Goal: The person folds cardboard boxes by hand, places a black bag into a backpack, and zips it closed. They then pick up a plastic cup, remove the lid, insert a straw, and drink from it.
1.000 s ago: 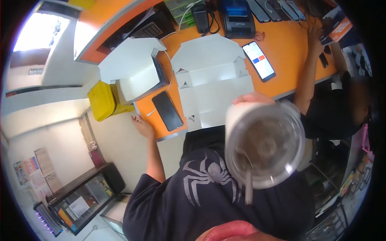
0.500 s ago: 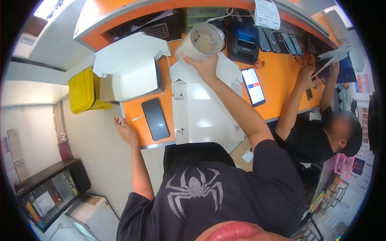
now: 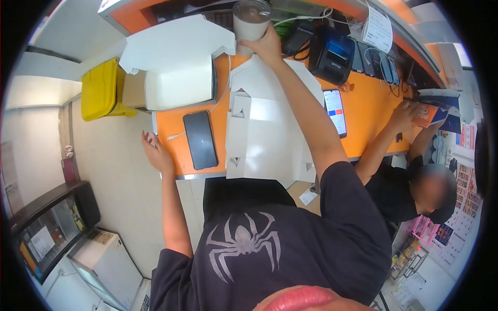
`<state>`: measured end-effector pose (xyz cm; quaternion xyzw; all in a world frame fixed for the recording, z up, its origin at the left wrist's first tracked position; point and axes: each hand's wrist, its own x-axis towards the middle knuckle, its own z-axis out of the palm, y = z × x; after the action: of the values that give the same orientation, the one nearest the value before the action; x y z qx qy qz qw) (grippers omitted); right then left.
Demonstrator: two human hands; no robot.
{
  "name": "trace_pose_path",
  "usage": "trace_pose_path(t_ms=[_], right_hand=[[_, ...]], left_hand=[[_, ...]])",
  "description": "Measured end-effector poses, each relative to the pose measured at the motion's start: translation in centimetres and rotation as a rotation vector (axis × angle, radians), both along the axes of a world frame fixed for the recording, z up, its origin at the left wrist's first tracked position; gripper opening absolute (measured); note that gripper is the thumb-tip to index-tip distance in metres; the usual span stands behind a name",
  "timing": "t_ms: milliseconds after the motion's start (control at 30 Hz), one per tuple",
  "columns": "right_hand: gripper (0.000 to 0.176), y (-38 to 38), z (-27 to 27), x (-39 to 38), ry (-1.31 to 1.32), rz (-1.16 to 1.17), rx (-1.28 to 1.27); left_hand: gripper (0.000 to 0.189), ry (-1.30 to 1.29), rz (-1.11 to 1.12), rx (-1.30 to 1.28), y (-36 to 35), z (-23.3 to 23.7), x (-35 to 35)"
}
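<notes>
At the back of the orange desk (image 3: 171, 163), my right hand (image 3: 266, 47) is wrapped round a whitish tumbler (image 3: 250, 28) with a clear lid. The tumbler stands upright behind an unfolded white cardboard box (image 3: 267, 137), and my right forearm passes over that cardboard. Beside the desk's left edge hangs my left hand (image 3: 156, 154), fingers apart and holding nothing. Closest to it lie a dark-screened phone (image 3: 201, 141) and the white plug of a charging cable (image 3: 175, 137).
White stacked cardboard boxes (image 3: 179, 85) stand at the back left, near a yellow bin (image 3: 99, 90). A black printer (image 3: 332, 57), a lit phone (image 3: 336, 111) and several phones (image 3: 376, 62) occupy the right side. A co-worker (image 3: 394, 179) holds an orange leaflet (image 3: 426, 115).
My right hand has moved the tumbler farther back on the desk. My left hand remains open by the edge. The co-worker's papers have turned, showing an orange side. The view has shifted slightly.
</notes>
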<state>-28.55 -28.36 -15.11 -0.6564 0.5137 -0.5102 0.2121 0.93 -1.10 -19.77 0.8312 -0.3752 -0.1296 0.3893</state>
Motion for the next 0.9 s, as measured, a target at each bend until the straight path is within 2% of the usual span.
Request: trace_pose_path(t_ms=[100, 200, 233, 267, 300, 333, 367, 400, 433, 467, 500, 533, 567, 600, 633, 667, 700, 733, 767, 800, 833, 900], right_hand=[[0.085, -0.6, -0.3, -0.6, 0.057, 0.054, 0.176], [0.088, 0.2, -1.2, -2.5, 0.22, 0.09, 0.218], [0.081, 1.1, -1.8, -3.2, 0.09, 0.166, 0.073], [0.072, 2.8, -2.2, -5.2, 0.112, 0.185, 0.101], [0.063, 6.0, 0.4, -6.8, 0.137, 0.213, 0.129], [0.05, 9.9, 4.3, -7.7, 0.192, 0.158, 0.217], [0.043, 13.2, 6.5, -9.3, 0.183, 0.107, 0.247], [0.036, 16.2, 7.0, -10.8, 0.104, 0.025, 0.185], [0.023, 19.6, 7.3, -12.2, 0.137, -0.175, 0.238], [0.014, 22.8, 5.1, -14.9, 0.172, -0.354, 0.166], [0.009, 26.0, 5.1, -14.8, 0.018, -0.397, 0.066], [0.008, 28.9, 3.4, -16.0, 0.002, -0.429, -0.033], [0.006, 32.1, 1.0, -17.1, -0.076, -0.48, 0.034], [0.005, 35.3, -1.2, -17.6, -0.152, -0.537, 0.105], [0.004, 37.9, -2.9, -17.1, -0.146, -0.631, 0.295], [0.005, 40.4, -4.6, -16.0, -0.133, -0.725, 0.48], [0.008, 42.3, -6.5, -15.0, -0.125, -0.775, 0.774], [0.012, 44.4, -8.9, -14.4, -0.107, -0.82, 1.066], [0.02, 47.4, -12.4, -14.5, -0.166, -0.735, 1.194], [0.027, 49.5, -15.4, -14.8, -0.226, -0.645, 1.32], [0.032, 49.6, -16.8, -14.6, 0.067, -0.419, 1.426], [0.043, 49.0, -20.2, -13.9, 0.644, 0.093, 1.53]], left_hand=[[0.058, 0.01, 0.004, 0.01, 0.0, -0.2, 0.0], [0.058, 0.062, 0.014, 0.01, 0.2, -1.5, 1.0], [0.058, 0.258, 0.058, -0.074, 0.7, -1.8, 1.8], [0.058, 0.455, 0.111, -0.158, 1.2, -2.2, 3.1], [0.058, 0.651, 0.176, -0.245, 1.9, -2.7, 4.5], [0.058, 0.771, 0.285, -0.261, 3.2, -3.6, 6.6], [0.059, 0.891, 0.397, -0.28, 5.0, -4.9, 8.9], [0.059, 0.906, 0.489, -0.257, 7.3, -7.0, 10.8], [0.059, 0.918, 0.583, -0.23, 10.1, -9.7, 12.4], [0.06, 0.922, 0.648, -0.126, 13.2, -13.0, 14.1], [0.061, 0.924, 0.713, -0.023, 16.3, -16.7, 14.9], [0.057, 0.889, 0.7, 0.113, 19.4, -20.5, 14.8], [0.053, 0.85, 0.687, 0.253, 22.4, -23.2, 14.6], [0.038, 0.827, 0.664, 0.387, 24.1, -24.5, 13.0], [0.028, 0.801, 0.544, 0.544, 24.8, -24.5, 11.0], [0.033, 0.755, 0.372, 0.768, 26.7, -26.8, 10.8], [0.046, 0.559, 0.173, 0.894, 29.8, -31.9, 10.6], [0.058, 0.501, -0.017, 1.052, 29.3, -30.6, 8.9], [0.058, 0.403, -0.182, 1.101, 29.1, -30.0, 7.3], [0.059, 0.401, -0.254, 1.126, 29.1, -30.6, 6.3], [0.061, 0.448, -0.235, 1.154, 29.1, -31.5, 5.3], [0.063, 0.426, -0.351, 1.101, 31.1, -35.6, 4.0]])
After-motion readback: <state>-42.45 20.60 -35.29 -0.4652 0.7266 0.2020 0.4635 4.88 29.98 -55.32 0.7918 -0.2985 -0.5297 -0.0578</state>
